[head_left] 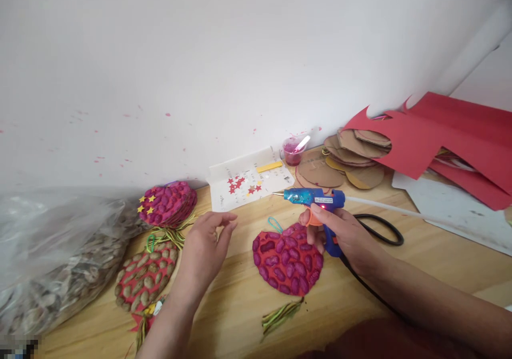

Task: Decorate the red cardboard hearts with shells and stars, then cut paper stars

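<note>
My right hand [340, 231] is wrapped round the handle of a blue hot glue gun [306, 196], fingers at its orange trigger [313, 218]. A red light glows on its side, and its metal nozzle points left. Below it lies a red, heart-like ornament [288, 263] covered with purple-painted peanuts, with a teal loop on top and a yarn tassel [282, 316] at the bottom. To the left of it, my left hand [208, 239] hovers over the table with thumb and index fingertips brought together. Anything between them is too small to make out.
Red and gold stars [240, 185] lie on a paper sheet [224, 201] by the wall. A cup of purple paint [293, 153] stands beside cardboard shapes [360, 151] and red paper [416, 140]. At left are peanut ornaments [148, 273] and a bag of peanuts [80, 273].
</note>
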Demonstrator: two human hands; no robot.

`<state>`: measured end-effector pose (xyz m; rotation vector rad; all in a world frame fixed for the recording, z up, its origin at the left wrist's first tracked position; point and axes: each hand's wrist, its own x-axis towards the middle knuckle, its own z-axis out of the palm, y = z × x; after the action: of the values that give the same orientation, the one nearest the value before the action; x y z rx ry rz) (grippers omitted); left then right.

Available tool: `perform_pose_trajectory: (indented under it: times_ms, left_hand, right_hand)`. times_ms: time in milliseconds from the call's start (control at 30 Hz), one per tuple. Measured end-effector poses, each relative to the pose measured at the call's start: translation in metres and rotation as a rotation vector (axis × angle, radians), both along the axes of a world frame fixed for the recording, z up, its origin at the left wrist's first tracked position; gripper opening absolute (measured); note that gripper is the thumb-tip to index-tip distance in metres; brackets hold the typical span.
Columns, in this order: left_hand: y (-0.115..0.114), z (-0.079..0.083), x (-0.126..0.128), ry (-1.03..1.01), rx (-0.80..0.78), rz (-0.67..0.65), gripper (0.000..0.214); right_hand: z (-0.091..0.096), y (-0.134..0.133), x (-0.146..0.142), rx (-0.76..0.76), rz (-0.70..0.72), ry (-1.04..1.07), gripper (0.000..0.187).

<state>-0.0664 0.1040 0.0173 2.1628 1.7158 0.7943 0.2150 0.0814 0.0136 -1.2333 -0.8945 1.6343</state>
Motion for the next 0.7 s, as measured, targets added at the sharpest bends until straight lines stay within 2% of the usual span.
perform_pose_trajectory:
  times_ms: [200,333,533,700]
  left_hand:
    - [0.053,0.004,0.015,0.032,-0.103,0.077,0.020]
    - [0.077,0.004,0.032,0.124,-0.178,0.088,0.020]
    - [0.098,-0.006,0.041,0.146,-0.202,0.089,0.022]
    - [0.101,-0.014,0.041,0.164,-0.212,0.055,0.019]
  right_hand:
    - [-0.002,0.001,0.001,0.005,-0.032,0.014,0.046]
    - [-0.003,0.001,0.004,0.000,-0.065,0.041,0.043]
    - [0.000,0.002,0.005,-0.030,-0.074,0.062,0.042]
    - [0.002,0.002,0.004,-0.034,-0.069,0.083,0.041]
